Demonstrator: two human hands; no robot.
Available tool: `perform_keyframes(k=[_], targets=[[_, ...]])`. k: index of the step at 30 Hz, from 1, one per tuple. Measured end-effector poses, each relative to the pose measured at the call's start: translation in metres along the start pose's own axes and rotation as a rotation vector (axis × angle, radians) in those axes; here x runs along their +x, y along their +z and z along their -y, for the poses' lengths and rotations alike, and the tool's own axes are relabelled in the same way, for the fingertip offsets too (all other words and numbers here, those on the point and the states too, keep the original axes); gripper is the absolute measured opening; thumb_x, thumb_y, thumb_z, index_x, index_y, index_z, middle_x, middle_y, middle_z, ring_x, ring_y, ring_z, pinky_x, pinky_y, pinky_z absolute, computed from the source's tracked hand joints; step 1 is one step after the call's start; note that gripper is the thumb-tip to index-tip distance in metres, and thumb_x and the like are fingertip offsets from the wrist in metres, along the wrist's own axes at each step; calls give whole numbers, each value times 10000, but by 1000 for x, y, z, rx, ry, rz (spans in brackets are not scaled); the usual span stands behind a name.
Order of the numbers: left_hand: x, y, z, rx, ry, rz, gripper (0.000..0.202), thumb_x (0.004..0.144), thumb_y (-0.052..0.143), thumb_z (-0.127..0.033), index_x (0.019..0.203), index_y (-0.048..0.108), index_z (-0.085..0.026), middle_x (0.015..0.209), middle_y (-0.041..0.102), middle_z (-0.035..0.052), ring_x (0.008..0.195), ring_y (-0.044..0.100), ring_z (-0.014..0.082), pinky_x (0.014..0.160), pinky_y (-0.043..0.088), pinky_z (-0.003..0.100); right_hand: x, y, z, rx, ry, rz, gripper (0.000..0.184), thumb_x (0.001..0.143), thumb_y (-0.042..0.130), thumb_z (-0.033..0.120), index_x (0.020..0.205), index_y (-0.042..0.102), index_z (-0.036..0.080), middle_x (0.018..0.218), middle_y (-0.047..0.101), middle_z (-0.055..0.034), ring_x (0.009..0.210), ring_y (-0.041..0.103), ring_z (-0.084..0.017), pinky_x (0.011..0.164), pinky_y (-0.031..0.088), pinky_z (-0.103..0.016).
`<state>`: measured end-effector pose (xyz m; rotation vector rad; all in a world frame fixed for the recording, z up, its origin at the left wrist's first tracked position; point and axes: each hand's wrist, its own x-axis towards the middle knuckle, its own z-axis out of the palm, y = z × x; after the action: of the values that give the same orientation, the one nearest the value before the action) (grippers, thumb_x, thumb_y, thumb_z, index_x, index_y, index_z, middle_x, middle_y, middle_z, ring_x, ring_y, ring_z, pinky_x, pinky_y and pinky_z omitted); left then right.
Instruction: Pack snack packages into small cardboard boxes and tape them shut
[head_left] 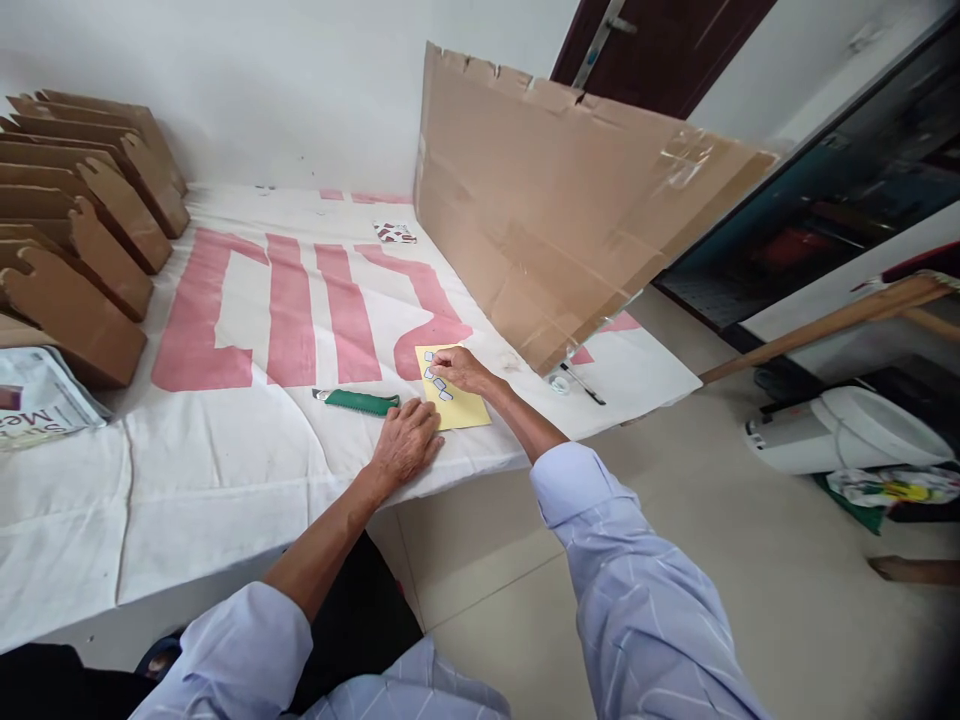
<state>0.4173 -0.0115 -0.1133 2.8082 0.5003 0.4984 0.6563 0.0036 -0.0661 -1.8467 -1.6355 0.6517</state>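
Note:
A yellow sheet of paper (466, 412) lies near the table's front edge, with several small pale four-sided pieces with dark outlines (441, 384) on it. Over its upper part, my right hand (461, 369) is closed in a pinch; whatever is between the fingertips is too small to make out. My left hand (407, 440) lies flat on the table, fingers stretched out, its fingertips touching the sheet's left edge. Just left of that hand rests a green utility knife (361, 402), its dark blade end pointing left.
Folded brown cardboard boxes (82, 290) stand in a row at the left, behind a printed plastic packet (45, 395). A large cardboard panel (555, 190) stands upright on the right. Beside it lie a black pen (583, 385) and a tape roll (559, 384). A white bucket (840, 430) is on the floor.

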Motion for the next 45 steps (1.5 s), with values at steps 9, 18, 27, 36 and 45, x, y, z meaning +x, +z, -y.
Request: perform_keyframes(k=[9,18,27,36,45], targets=[[0,-3,-1,-31,-6,17,203,1079,598,-336,1223,686,-223,1490,664,138,1409,519,365,1044,467,543,11,-2,4,-178,22,34,166,831,629,266,678,598,211,681,631,20,706,525,-152,673,324,-285],[1,-3,-2,-27,-18,38,205,1072,615,-335,1230,674,-218,1491,666,130,1429,510,365,1049,465,538,16,2,8,-291,37,22,176,882,617,240,709,623,209,749,692,-10,743,572,-169,672,313,-301],[1,-2,-2,-27,-11,23,194,1075,611,-339,1218,668,-220,1472,678,128,1413,520,365,1039,461,535,18,4,5,-358,45,6,123,904,640,209,815,725,209,841,773,-22,795,628,-187,704,344,-299],[0,-1,-2,-29,-17,18,196,1073,611,-344,1215,672,-224,1473,672,127,1419,514,364,1038,460,540,15,11,4,-437,71,-55,120,945,696,231,1059,732,240,1004,818,-31,912,686,-228,738,367,-300],[1,-5,-3,-29,-20,35,202,1076,608,-344,1209,678,-208,1464,681,134,1404,526,364,1042,463,547,-3,24,5,-520,26,-96,207,1063,580,207,1050,785,231,1206,807,-80,1107,706,-243,873,429,-315]])
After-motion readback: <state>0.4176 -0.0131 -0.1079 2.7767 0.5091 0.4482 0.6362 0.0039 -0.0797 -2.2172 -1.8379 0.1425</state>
